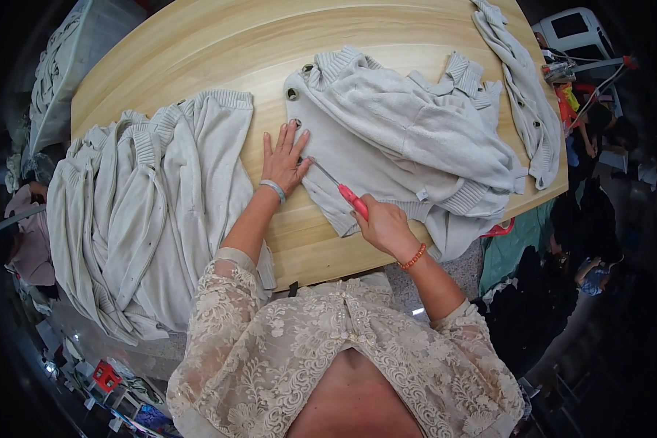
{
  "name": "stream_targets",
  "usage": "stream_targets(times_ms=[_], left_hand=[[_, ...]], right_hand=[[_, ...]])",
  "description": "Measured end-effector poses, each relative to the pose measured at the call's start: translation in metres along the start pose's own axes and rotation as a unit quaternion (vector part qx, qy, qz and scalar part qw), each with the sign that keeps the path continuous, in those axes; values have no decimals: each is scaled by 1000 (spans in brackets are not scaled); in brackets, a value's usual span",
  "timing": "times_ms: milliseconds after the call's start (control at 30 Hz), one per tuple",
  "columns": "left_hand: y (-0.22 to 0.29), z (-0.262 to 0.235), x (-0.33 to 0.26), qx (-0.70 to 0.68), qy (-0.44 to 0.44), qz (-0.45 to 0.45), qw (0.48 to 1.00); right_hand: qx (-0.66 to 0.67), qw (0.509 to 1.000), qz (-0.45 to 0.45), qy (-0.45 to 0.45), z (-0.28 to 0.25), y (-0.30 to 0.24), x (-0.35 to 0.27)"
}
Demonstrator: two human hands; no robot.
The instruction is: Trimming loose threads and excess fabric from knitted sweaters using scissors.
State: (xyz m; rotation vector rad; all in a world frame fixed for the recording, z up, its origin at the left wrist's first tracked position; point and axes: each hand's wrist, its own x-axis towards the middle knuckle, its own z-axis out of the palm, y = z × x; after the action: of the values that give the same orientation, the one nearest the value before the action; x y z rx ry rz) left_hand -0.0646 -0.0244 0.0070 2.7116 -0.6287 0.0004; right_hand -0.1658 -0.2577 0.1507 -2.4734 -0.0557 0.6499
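Fingers (293, 137) of left hand (285, 162) spread flat, pressing the near-left edge of the pale grey knitted cardigan with metal buttons (409, 146). Cardigan lies on the light wooden tabletop (270, 44). Right hand (385, 226) closed around the red-handled thin metal tool (343, 190); tool tip touches cardigan edge just beside left fingertips. Heap of similar pale grey knitted garments (139, 204) lies left of cardigan. Another grey knitted garment (522, 87) lies right of cardigan, at table edge.
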Motion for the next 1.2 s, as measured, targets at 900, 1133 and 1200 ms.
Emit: stream_targets(times_ms=[900, 1133, 1200], left_hand=[[75, -36, -165, -130, -144, 244, 950], [84, -29, -173, -96, -102, 120, 983], [84, -21, -173, -99, -93, 112, 984]], right_hand=[[-8, 998, 3, 58, 3, 46, -115], [-57, 995, -27, -73, 18, 38, -147], [-69, 994, -11, -88, 24, 32, -148]])
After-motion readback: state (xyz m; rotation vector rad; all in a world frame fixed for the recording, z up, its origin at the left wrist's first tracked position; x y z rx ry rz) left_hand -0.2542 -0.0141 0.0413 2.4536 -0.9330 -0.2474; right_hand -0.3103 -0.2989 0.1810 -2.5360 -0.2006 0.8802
